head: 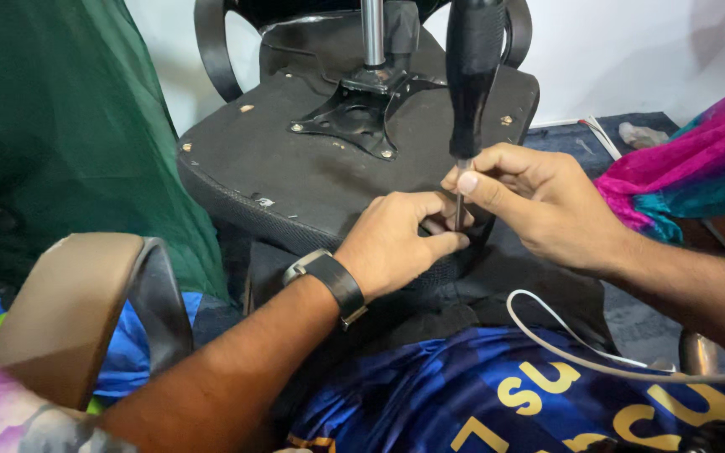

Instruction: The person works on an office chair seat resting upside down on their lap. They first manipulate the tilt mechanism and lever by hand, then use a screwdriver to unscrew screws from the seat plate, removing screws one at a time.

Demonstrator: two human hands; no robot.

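Note:
An office chair seat (312,168) lies upside down in front of me, its black underside up, with a metal mounting bracket (362,109) and gas column (372,33) in the middle. A black-handled screwdriver (472,75) stands upright at the seat's near right edge. My right hand (539,201) pinches its thin metal shaft near the tip. My left hand (400,239), a dark watch (329,281) on the wrist, rests on the seat edge with fingers curled around the tip area. The screw itself is hidden by my fingers.
A tan and black chair armrest (86,310) lies at the lower left over blue cloth. Green fabric (60,126) hangs at the left, pink and teal cloth (698,159) at the right. A white cable (581,348) crosses my blue shirt. The chair's back frame (211,50) rises behind.

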